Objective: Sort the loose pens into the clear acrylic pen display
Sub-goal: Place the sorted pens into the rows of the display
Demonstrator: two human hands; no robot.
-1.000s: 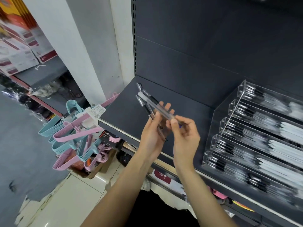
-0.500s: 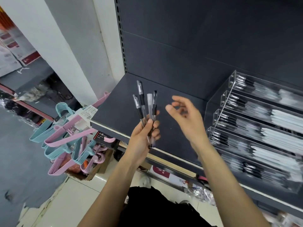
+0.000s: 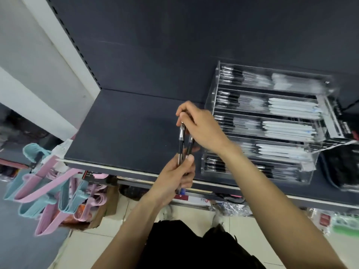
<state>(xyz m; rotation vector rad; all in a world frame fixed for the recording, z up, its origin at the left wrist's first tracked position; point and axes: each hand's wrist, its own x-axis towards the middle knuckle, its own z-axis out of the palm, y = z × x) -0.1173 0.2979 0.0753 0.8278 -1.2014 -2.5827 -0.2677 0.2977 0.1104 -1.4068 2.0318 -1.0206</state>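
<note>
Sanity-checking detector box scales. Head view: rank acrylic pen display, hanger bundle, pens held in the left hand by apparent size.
1. acrylic pen display, largest.
2. hanger bundle, nearly as large, but cut by the frame edge, so unsure.
3. pens gripped by left hand, smallest.

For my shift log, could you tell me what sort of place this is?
Most likely a shop aisle with stationery and household goods: a dark retail shelf carries a clear acrylic pen display stocked in tiers, and pink and blue plastic hangers hang bundled at the shelf end.
</note>
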